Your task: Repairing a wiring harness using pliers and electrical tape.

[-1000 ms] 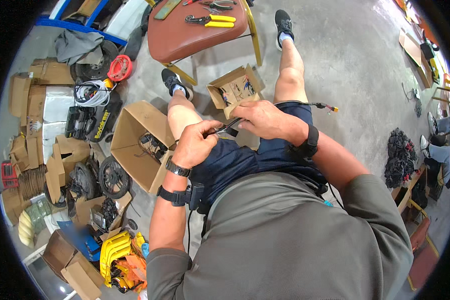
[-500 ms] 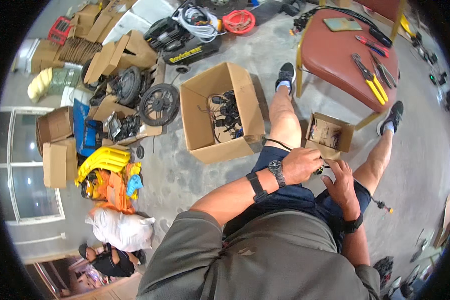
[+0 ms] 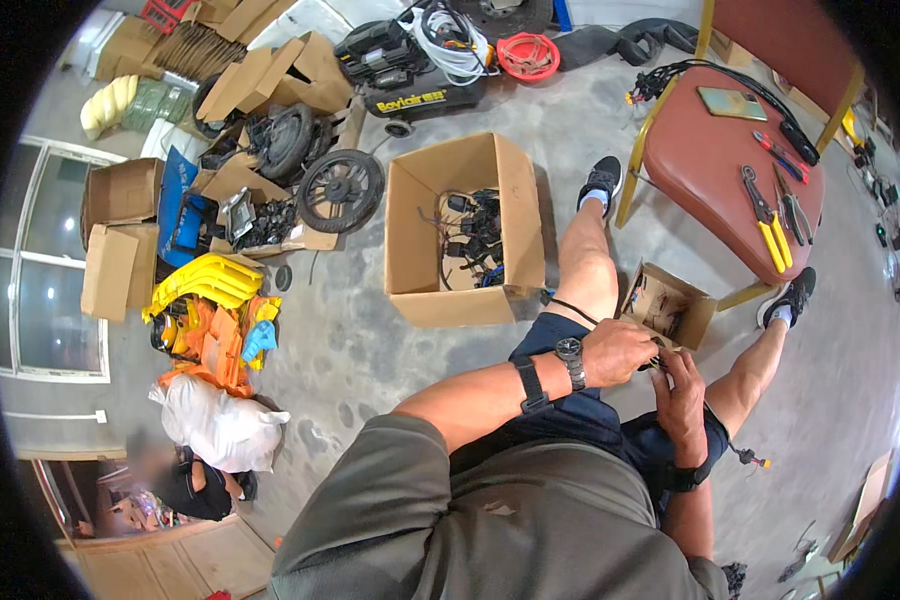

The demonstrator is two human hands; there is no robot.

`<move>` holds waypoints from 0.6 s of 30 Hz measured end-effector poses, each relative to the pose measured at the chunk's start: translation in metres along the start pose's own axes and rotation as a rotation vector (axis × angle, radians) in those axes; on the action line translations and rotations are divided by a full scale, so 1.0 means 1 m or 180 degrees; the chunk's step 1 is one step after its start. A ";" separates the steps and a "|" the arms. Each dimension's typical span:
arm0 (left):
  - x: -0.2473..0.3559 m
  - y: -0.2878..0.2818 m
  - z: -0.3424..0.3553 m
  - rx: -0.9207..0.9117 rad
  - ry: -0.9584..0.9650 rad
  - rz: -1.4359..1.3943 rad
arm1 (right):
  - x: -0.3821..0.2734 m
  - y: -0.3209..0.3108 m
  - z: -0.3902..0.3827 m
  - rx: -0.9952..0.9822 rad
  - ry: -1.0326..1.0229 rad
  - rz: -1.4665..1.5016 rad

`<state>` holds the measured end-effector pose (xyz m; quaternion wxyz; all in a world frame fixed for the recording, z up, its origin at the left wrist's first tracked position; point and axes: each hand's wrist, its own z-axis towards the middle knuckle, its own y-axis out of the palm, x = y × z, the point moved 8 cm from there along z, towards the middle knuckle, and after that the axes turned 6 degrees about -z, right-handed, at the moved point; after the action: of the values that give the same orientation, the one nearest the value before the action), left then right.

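Observation:
Above my lap, my left hand (image 3: 618, 353) is closed round a black cable (image 3: 574, 309), whose loose end sticks out past the wrist over my left thigh. My right hand (image 3: 681, 402) meets it from the right, thumb and fingers pinching the same cable at a dark spot with a bit of yellow. Just what sits between the fingertips is mostly hidden. The cable's other end hangs beyond my right thigh and carries small connectors (image 3: 749, 457), one of them orange. Close ahead of my hands stands a small open cardboard box (image 3: 702, 325) with thin scraps inside.
A red-brown chair (image 3: 690, 150) ahead holds yellow-handled cutters (image 3: 773, 240), pliers (image 3: 795, 212), red-handled pliers (image 3: 778, 152) and a phone (image 3: 732, 103). Left of my leg stands a large cardboard box (image 3: 410, 230) of black wired parts. A wheel (image 3: 341, 191) and white sack (image 3: 215, 425) lie farther left; another person (image 3: 195, 488) sits beyond.
The view has shifted, so the surroundings sit differently. My right fingers, spread more loosely before, have drawn together on the cable against my left hand.

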<state>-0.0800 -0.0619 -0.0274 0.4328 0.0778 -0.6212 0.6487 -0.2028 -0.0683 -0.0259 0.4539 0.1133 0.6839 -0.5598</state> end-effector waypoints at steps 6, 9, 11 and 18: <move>0.002 -0.003 -0.002 0.0000 -0.0087 0.0016 | 0.002 0.004 -0.005 0.0025 0.0004 0.0122; 0.002 0.000 -0.005 -0.0056 -0.0023 0.0063 | -0.002 0.004 -0.005 0.0085 -0.0045 0.0189; 0.002 0.000 -0.006 -0.0052 0.0006 0.0077 | -0.004 0.005 -0.005 0.0101 -0.0100 0.0187; 0.003 -0.001 -0.012 -0.0108 -0.0053 0.0102 | 0.007 0.015 -0.011 -0.0143 0.0212 0.0292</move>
<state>-0.0761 -0.0501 -0.0268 0.4185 0.0659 -0.6368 0.6442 -0.2024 -0.0566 -0.0416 0.4585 0.1528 0.7052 -0.5188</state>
